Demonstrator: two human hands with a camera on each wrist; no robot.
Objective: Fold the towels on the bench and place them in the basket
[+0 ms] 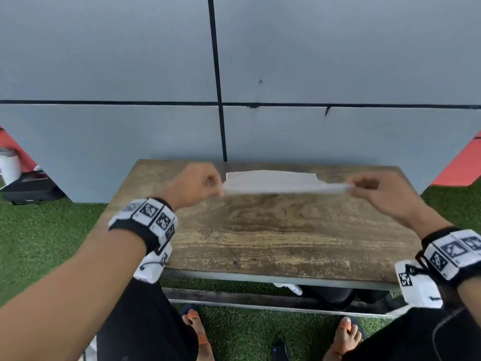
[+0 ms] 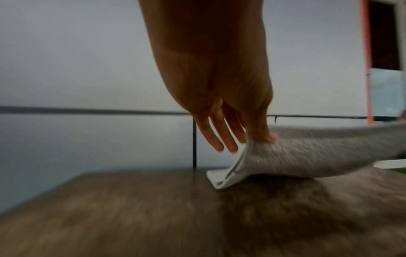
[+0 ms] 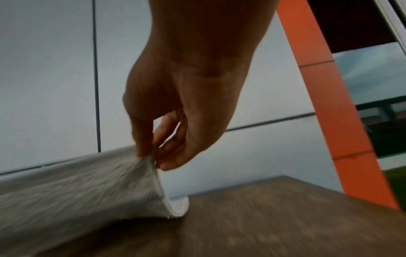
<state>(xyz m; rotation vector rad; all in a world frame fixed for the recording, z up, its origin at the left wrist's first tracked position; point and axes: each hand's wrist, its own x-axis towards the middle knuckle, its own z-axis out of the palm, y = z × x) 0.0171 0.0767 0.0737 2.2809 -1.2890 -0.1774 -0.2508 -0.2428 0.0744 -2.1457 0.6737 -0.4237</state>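
Now both hands hold one white towel stretched over the far half of the wooden bench.

Left hand (image 1: 194,184) pinches the towel's (image 1: 281,183) left corner with thumb and forefinger, other fingers (image 2: 222,137) straight and loose. Towel's near edge is lifted, far edge lies on the bench (image 1: 273,238) by the grey wall (image 1: 130,74). Right hand (image 1: 374,190) pinches the right corner, fingers curled. Frames blurred.

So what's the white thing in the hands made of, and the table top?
The towel looks like soft cloth, probably terry cotton: the surface is fuzzy and it droops between the left hand and the right hand. The bench top looks like worn wood or wood-look board, matte with streaky brown grain.
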